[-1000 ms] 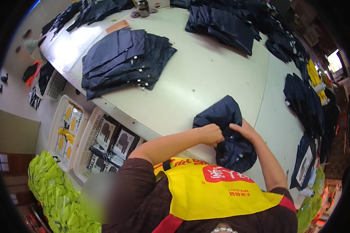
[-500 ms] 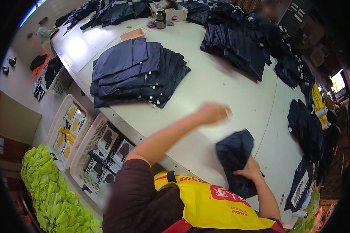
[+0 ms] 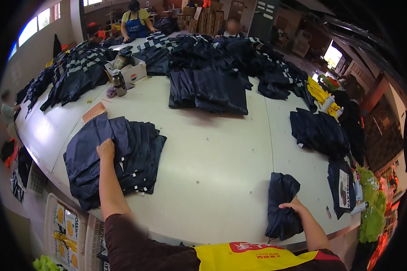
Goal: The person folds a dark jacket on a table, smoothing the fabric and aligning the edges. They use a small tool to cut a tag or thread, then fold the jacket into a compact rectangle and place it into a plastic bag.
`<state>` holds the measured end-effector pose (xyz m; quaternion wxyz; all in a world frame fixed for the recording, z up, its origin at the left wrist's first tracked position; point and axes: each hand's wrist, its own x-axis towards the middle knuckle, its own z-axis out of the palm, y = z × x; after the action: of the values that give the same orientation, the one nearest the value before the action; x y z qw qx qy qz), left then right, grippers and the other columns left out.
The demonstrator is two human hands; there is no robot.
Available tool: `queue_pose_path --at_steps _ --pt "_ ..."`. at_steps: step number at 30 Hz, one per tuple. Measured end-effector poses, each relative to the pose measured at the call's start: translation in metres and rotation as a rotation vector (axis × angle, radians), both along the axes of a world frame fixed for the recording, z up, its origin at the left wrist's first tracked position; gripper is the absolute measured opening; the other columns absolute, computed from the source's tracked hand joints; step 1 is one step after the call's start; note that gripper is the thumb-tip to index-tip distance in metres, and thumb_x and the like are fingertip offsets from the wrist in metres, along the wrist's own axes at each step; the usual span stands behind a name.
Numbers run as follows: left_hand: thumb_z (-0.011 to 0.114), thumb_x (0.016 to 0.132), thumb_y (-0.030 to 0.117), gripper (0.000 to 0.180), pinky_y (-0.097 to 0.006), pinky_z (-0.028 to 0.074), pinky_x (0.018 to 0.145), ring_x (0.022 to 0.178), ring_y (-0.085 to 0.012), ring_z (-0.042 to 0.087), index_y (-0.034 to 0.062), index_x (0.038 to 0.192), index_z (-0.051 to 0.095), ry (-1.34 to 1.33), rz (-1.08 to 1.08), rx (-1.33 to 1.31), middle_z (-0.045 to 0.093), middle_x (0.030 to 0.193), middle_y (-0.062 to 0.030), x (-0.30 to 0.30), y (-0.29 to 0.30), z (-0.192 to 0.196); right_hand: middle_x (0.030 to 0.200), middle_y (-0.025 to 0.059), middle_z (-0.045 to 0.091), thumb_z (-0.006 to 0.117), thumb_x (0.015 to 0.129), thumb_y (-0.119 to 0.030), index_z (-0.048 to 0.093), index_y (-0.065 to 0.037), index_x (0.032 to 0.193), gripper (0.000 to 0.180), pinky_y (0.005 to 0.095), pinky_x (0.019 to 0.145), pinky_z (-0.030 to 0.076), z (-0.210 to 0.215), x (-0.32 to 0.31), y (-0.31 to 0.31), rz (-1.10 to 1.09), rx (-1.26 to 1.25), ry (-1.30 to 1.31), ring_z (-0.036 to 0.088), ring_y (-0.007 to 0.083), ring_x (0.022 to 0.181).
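Right hand (image 3: 295,206): your fingers grasp the bundle (image 3: 279,189) from its right side, thumb on top; the other fingertips are hidden.
Bundle: dark garment, gathered into a compact shape, lying on the table (image 3: 203,158) at the near right, close to the edge.
Left hand (image 3: 106,150): your arm is stretched out, fingers curled at the top layer of the stack (image 3: 138,147); cannot tell whether cloth is pinched.
Stack: dark garments, fanned, near left, small white tags toward its right side; well apart from the bundle.
Pile (image 3: 208,92): folded dark garments, far middle; neither of your hands touches it.
Step at the stack: judged to be a reach for the top garment while you keep the bundle compact.
Next grip: would call for parting one layer from those beneath, with your right hold steady so the bundle does not loosen.
Change, left hand: half a second ago it was blurred above the table between stack and bundle; now it is at the stack.
Change, right hand: on the bundle in both frames.
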<state>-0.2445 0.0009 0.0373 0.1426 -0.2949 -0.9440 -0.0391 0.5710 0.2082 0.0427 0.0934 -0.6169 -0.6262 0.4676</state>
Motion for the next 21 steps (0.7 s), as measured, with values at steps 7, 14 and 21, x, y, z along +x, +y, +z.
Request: queue_pose_path --at_steps 7,14,21 --pt "0.051 0.079 0.001 0.015 -0.040 0.047 0.075 0.083 -0.0334 0.057 -0.0003 0.091 0.060 -0.029 -0.831 0.694 0.061 0.089 -0.0165 0.234 0.019 0.036 0.136 0.0137 0.042 0.087 0.046 -0.014 0.022 0.001 0.141 0.116 0.0333 0.106 0.032 -0.007 0.012 -0.004 0.004 0.026 0.173 0.040 0.0263 0.126" --pt "0.058 0.087 0.025 0.026 -0.054 0.020 0.108 0.124 -0.0277 0.045 0.0029 0.100 0.062 -0.702 -1.418 0.170 0.059 0.117 -0.0121 0.508 -0.009 -0.059 0.131 0.0129 0.047 0.082 0.054 -0.011 0.026 0.001 0.139 0.103 0.0326 0.103 0.034 0.014 0.025 -0.013 0.096 0.019 0.195 0.047 0.0249 0.120" --pt "0.067 0.078 0.015 0.022 -0.037 0.044 0.088 0.102 -0.0341 0.053 0.0018 0.096 0.063 -0.667 -1.068 0.555 0.059 0.105 -0.0169 0.528 0.012 -0.058 0.131 0.0149 0.048 0.079 0.055 -0.014 0.029 0.002 0.138 0.099 0.0335 0.102 0.036 0.026 0.063 -0.024 0.059 -0.028 0.183 0.047 0.0256 0.118"
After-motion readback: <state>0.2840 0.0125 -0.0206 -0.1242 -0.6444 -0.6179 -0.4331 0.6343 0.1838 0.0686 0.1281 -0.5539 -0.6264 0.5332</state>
